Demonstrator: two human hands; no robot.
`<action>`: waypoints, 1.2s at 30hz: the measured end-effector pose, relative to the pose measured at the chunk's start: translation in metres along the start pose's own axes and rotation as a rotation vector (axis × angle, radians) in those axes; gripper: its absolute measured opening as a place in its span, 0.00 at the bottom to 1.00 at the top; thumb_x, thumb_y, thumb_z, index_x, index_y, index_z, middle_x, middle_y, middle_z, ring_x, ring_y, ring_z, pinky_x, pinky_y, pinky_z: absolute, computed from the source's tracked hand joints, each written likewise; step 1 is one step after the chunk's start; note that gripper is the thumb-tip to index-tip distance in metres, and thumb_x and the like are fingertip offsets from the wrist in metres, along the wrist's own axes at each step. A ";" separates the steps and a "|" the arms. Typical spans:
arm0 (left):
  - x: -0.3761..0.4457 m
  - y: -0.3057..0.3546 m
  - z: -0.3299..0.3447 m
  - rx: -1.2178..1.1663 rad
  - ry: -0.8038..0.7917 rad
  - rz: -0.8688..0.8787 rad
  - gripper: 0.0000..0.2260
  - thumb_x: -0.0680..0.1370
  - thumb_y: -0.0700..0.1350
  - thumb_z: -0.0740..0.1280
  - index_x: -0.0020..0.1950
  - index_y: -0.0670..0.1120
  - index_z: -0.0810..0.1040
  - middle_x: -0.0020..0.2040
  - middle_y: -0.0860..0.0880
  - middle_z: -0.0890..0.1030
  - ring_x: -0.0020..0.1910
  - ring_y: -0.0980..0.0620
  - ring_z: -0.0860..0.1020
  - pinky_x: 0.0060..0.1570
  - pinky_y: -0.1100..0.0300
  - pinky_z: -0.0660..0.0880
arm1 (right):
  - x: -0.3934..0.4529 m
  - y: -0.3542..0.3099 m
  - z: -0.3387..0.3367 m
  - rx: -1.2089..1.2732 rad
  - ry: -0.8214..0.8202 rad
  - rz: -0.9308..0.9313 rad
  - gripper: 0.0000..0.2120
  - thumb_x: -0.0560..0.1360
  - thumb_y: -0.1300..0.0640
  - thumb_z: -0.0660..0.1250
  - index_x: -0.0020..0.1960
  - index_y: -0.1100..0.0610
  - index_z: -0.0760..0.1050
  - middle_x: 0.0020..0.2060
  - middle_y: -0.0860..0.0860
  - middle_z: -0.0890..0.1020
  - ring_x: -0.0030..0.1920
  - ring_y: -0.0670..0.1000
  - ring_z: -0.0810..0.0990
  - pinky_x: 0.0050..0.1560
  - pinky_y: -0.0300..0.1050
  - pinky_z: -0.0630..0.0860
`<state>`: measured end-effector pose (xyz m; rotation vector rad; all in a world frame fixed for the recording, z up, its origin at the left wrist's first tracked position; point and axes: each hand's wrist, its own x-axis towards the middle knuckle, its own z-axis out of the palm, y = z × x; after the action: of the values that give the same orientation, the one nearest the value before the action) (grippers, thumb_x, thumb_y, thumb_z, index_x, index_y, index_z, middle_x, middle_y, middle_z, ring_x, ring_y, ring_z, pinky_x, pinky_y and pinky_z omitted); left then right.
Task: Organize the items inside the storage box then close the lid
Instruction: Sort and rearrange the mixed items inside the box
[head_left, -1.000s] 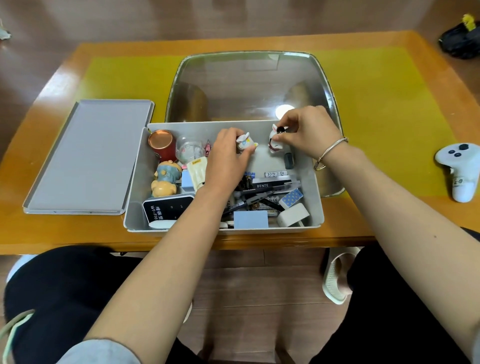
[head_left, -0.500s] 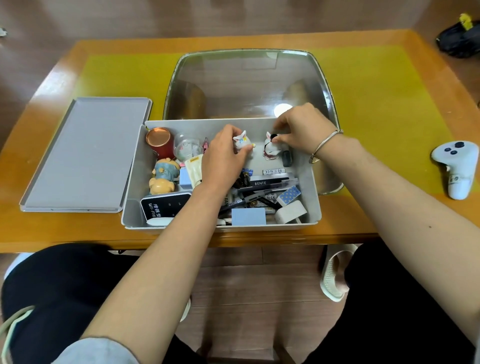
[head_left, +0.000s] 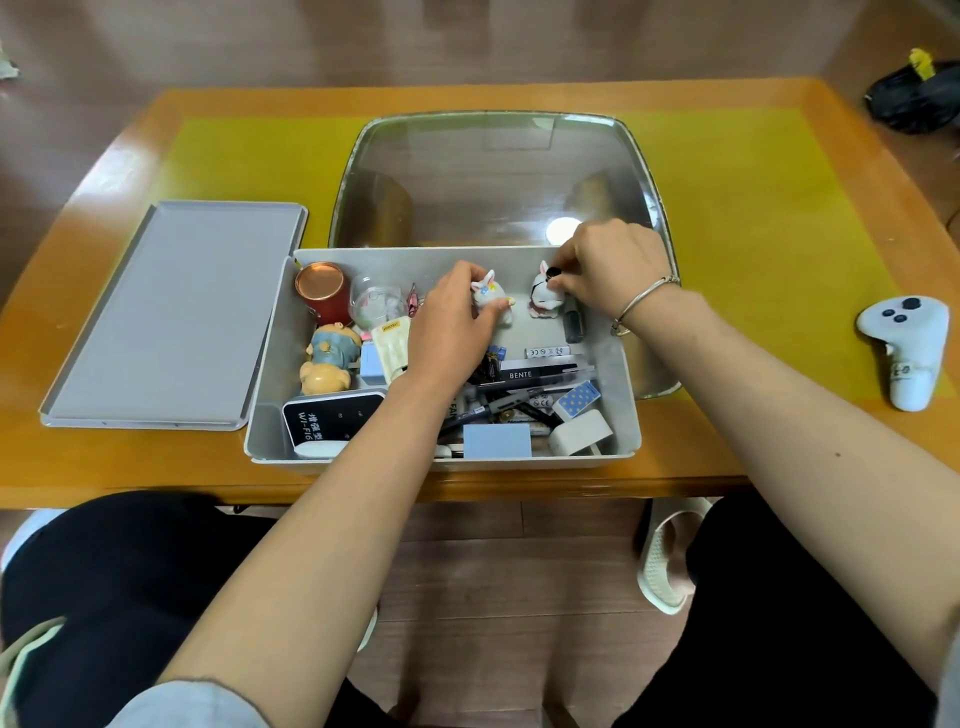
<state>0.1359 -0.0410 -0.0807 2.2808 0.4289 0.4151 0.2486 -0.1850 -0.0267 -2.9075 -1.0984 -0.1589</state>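
The grey storage box (head_left: 621, 364) stands open at the table's near edge, and its flat grey lid (head_left: 171, 317) lies to its left. Inside, near the far wall, my left hand (head_left: 452, 322) grips a small white rabbit figure with a blue face (head_left: 488, 293). My right hand (head_left: 613, 267) pinches a second white rabbit figure with dark and red marks (head_left: 544, 296), which stands on the box floor beside the first. A copper-topped red tin (head_left: 322, 291), a clear dome (head_left: 376, 306), a bear figure (head_left: 330, 358), a WiFi device (head_left: 332, 421), pens and cards fill the rest.
A large clear tub (head_left: 498, 176) lies behind the box on the yellow mat (head_left: 769, 218). A white game controller (head_left: 904, 348) rests at the right of the table. A dark bag (head_left: 914, 96) sits on the floor at the far right. My knees are under the table edge.
Both hands have lowered the two rabbit figures slightly toward the box floor by the far wall. The figures stay side by side and the other items have not moved.
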 end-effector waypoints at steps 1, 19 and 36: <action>0.000 0.000 0.000 -0.002 0.000 0.000 0.11 0.77 0.48 0.69 0.56 0.47 0.73 0.49 0.51 0.79 0.45 0.51 0.77 0.43 0.53 0.75 | 0.000 0.000 0.000 -0.014 0.006 0.001 0.10 0.72 0.48 0.68 0.51 0.50 0.82 0.47 0.54 0.83 0.48 0.59 0.80 0.40 0.44 0.66; 0.000 0.000 -0.001 -0.017 0.014 0.047 0.10 0.74 0.45 0.72 0.52 0.46 0.76 0.50 0.53 0.72 0.45 0.54 0.72 0.44 0.61 0.69 | -0.003 -0.004 0.006 -0.050 0.008 0.050 0.11 0.73 0.48 0.67 0.47 0.54 0.82 0.44 0.55 0.82 0.45 0.59 0.79 0.37 0.43 0.65; 0.009 0.010 -0.011 0.046 -0.023 0.024 0.09 0.72 0.45 0.73 0.49 0.48 0.75 0.49 0.52 0.76 0.48 0.49 0.75 0.48 0.53 0.71 | -0.009 0.003 0.007 0.032 -0.014 0.089 0.14 0.72 0.45 0.68 0.48 0.55 0.81 0.45 0.56 0.82 0.47 0.59 0.79 0.41 0.45 0.72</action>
<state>0.1413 -0.0371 -0.0645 2.3347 0.4036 0.3938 0.2447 -0.1929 -0.0351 -2.9260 -0.9623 -0.1181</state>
